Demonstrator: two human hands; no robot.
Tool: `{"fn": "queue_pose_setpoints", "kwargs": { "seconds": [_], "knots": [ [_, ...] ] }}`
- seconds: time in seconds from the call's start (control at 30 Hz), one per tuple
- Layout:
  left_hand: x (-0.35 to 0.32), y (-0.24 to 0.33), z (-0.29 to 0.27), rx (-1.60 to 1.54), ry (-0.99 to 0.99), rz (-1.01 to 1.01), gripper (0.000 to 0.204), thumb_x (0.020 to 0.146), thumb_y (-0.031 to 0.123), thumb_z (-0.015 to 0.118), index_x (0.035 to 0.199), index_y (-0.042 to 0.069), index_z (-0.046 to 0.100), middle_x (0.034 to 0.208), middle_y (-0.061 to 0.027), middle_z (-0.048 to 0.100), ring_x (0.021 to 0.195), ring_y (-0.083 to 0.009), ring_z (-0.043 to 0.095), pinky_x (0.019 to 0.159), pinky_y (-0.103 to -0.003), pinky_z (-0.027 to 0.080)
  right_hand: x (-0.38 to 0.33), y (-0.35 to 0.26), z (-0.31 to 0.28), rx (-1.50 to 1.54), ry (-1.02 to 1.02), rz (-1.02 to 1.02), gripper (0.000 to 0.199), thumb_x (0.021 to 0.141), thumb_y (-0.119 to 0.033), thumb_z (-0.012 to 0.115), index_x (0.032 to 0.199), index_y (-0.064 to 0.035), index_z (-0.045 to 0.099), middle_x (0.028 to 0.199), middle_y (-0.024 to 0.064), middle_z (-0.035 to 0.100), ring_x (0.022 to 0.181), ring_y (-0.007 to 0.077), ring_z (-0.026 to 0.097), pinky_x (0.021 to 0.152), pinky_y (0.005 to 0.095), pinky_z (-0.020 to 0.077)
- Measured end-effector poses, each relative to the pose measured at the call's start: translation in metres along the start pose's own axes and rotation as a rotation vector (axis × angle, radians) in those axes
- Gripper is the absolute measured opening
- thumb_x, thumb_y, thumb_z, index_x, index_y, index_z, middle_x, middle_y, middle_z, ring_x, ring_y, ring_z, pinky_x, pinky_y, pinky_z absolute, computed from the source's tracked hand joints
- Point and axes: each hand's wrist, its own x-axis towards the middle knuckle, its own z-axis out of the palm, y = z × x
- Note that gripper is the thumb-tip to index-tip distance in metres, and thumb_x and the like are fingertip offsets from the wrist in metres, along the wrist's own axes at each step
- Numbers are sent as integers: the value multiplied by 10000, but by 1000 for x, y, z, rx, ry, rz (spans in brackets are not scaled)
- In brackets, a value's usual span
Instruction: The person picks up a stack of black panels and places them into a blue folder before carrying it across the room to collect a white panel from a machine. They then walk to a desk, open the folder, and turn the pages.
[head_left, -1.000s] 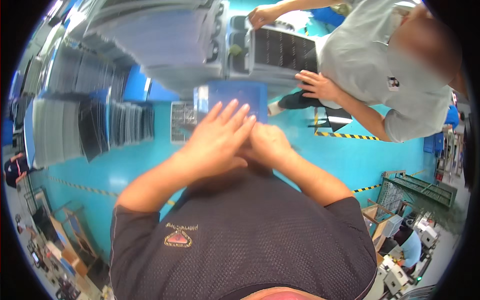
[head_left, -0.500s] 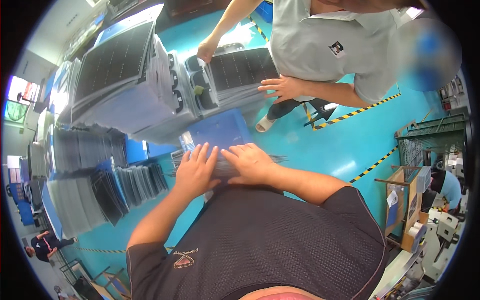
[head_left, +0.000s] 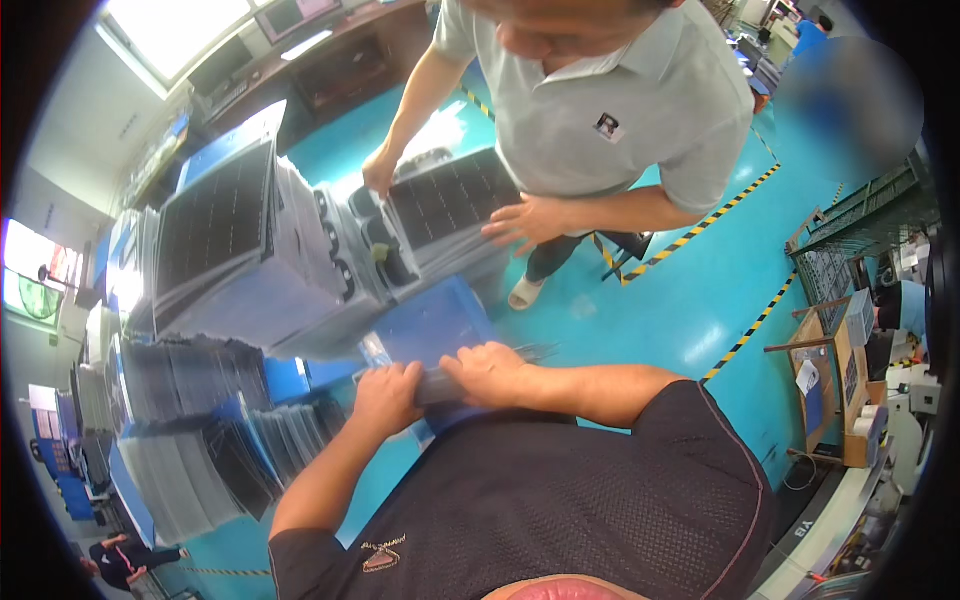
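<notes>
Close to my body I hold a small stack of thin dark sheets (head_left: 434, 388), seen nearly edge-on and blurred. My left hand (head_left: 388, 400) is closed around its left part, fingers curled over the far edge. My right hand (head_left: 488, 374) grips the same stack farther right, and thin sheet edges stick out past its knuckles. Just beyond my hands lies a blue flat panel (head_left: 430, 325). The undersides of the sheets and my thumbs are mostly hidden.
Across from me a person in a grey shirt (head_left: 600, 110) has both hands at a pile of black-printed sheets (head_left: 455, 198). A tall sheet stack (head_left: 215, 215) stands at left, with rows of upright sheets (head_left: 170, 480) nearer. Wooden cart (head_left: 815, 385) at right; striped tape (head_left: 700, 225) marks the floor.
My hands have gone from fingers spread on top of the sheets to curled around them. The view has tilted, and the other person appears farther left with hands still at the pile.
</notes>
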Motion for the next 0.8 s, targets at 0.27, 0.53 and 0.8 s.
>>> {"fn": "queue_pose_setpoints", "kwargs": {
  "seconds": [0.27,0.53,0.8],
  "knots": [
    [4,-3,-34,-24,152,16,563,584,277,810,1069,121,569,885,-96,653,852,-298,648,727,-418,481,16,5,-48,-38,-20,-43,607,708,-266,772,1205,-62,490,974,163,626,871,337,668,745,436,527],
    [-2,16,-14,142,338,-58,748,636,287,794,1319,158,519,1201,-187,563,1155,-357,529,936,-493,411,23,11,-29,-114,1,-40,873,708,-329,791,1447,-135,369,1141,180,573,1094,364,572,884,496,445],
    [5,27,-6,141,167,-202,975,651,369,800,1467,81,349,1445,-260,376,1374,-411,329,1084,-579,288,24,16,-24,-134,76,37,986,705,-465,804,1497,-152,307,1313,227,461,1225,425,453,1023,529,341]
  ]
}}
